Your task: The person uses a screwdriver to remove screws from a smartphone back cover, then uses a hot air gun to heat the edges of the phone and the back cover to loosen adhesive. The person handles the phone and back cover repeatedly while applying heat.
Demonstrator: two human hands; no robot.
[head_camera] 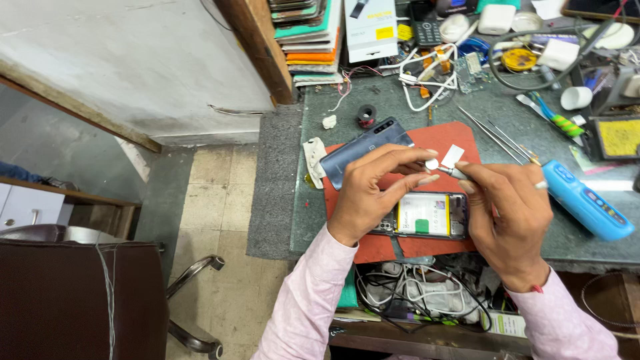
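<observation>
Red rubber mat [437, 137] is laid on the grey-green workbench [507, 107], and on it an opened phone [427, 215] is placed with its back removed, so that the white battery is seen. The grey back cover [363, 150] is put just beside it, at the far left of the mat. A slim metal tool [452, 173] is gripped by the right hand [510, 213], and its tip is pinched by the fingers of the left hand [377, 190], just above the phone. It seems that the tip is being set or cleaned before work inside the phone. For the next move, a steady lowering of the tip to the small parts would be needed. A blue meter [587, 200] lies near on the right.
</observation>
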